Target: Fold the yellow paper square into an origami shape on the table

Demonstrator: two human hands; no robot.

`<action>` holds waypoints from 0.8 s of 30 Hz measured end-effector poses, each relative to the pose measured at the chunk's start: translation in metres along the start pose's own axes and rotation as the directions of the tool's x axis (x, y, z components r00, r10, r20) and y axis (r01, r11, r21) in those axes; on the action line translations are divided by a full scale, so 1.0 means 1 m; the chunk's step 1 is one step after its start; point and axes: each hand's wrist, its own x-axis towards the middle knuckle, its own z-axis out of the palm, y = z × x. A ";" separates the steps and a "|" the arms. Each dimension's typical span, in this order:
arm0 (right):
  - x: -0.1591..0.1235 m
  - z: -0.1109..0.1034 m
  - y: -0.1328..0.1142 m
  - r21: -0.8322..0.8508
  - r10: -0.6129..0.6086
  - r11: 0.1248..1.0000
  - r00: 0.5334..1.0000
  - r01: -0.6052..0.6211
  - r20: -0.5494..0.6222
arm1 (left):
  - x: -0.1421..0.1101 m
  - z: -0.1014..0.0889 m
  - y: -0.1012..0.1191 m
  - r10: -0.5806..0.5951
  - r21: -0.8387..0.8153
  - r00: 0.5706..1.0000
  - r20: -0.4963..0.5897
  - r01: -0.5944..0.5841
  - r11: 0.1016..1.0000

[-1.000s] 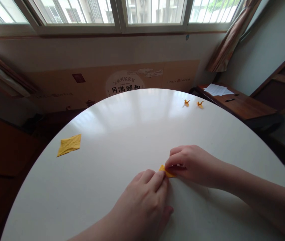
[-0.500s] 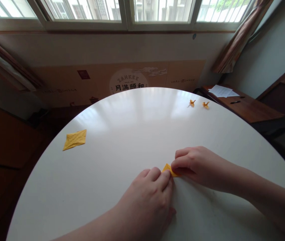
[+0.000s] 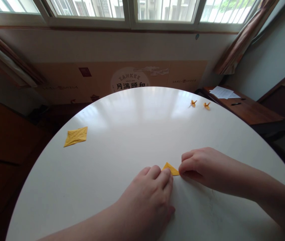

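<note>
A small triangle of folded yellow origami paper (image 3: 172, 170) lies on the white table in front of me. My left hand (image 3: 155, 190) holds down its left part with bent fingertips, hiding that side. At the paper's right corner is my right hand (image 3: 195, 164), its thumb and fingers pressed together on the tip. Toward the left edge of the table lies a creased yellow sheet (image 3: 76, 136), apart from both hands. Two small folded yellow-orange paper birds, a left one (image 3: 193, 103) and a right one (image 3: 207, 105), stand at the far right.
The round white table (image 3: 132, 134) fills most of the view. Beyond its right edge stands a brown wooden desk (image 3: 260, 110) with white papers (image 3: 224, 92) on it. A printed cardboard panel (image 3: 102, 77) is behind the table, below the windows.
My right hand has slid right along the paper's edge to its corner, uncovering more of the triangle. The left hand stays pressed in place. The view has shifted slightly.
</note>
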 end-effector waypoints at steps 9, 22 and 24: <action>0.000 -0.004 0.003 0.052 -0.003 0.999 0.997 0.007 -0.081 | -0.002 0.002 -0.003 0.020 -0.009 1.000 0.003 -0.020 1.000; 0.017 0.012 0.000 0.022 -0.031 0.999 0.994 0.033 -0.105 | -0.001 -0.002 -0.005 0.069 -0.045 0.998 0.000 -0.069 0.997; 0.018 0.015 -0.002 0.008 -0.027 1.000 0.992 0.028 -0.122 | -0.001 -0.002 -0.005 0.056 -0.054 0.998 0.007 -0.056 0.997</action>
